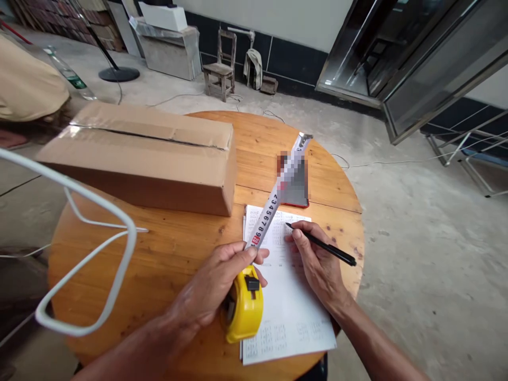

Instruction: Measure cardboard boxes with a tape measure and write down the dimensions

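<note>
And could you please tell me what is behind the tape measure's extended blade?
Behind the blade show parts of a red-edged, phone-like device, a paper stack and the wooden table. The strips the blade covers cannot be seen.

Your table (159, 254) bears a box (146, 159) at upper left of the frame and papers (286, 301) at lower centre, beneath your tape measure (248, 307) and your right hand (319, 264).

Tape measure case (252, 312): glossy plastic. Pen (326, 245): smooth plastic. Sheets (280, 304): matt paper. Tabletop (170, 248): smooth wood.
</note>
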Action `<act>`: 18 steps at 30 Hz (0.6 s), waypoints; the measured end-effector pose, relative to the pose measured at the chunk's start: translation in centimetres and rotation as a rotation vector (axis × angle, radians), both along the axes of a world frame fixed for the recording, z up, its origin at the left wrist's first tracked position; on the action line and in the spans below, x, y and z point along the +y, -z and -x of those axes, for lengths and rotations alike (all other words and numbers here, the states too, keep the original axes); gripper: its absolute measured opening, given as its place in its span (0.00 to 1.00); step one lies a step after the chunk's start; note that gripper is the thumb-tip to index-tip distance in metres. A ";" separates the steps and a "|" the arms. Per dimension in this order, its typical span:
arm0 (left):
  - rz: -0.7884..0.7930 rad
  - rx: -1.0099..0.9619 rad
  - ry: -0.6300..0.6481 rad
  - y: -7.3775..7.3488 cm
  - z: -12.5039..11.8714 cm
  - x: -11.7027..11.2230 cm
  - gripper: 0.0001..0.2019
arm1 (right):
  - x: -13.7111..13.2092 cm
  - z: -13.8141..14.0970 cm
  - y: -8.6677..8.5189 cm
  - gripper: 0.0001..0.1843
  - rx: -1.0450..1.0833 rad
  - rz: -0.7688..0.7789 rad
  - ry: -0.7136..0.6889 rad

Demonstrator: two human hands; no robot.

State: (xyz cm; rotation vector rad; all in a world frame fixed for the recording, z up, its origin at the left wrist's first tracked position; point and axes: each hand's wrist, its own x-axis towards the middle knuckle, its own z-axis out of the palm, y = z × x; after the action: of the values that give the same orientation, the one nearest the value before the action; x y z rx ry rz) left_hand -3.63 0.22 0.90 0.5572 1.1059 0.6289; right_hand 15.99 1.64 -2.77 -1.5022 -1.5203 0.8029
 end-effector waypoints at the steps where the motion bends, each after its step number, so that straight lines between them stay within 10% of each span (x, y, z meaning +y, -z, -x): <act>1: -0.005 -0.005 -0.002 0.1 0.0 0.0 0.17 | -0.1 0.0 -0.1 0.09 0.010 0.012 -0.008; 18: -0.092 -0.067 -0.048 1.0 0.0 0.4 0.11 | -7.8 -1.1 0.5 0.12 -0.110 -0.091 0.261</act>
State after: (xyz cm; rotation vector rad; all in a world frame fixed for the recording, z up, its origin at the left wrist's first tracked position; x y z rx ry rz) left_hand -3.64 0.61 -0.12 0.5860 1.0341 0.7375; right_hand 17.08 -6.16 -3.24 -1.6562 -1.3818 0.4996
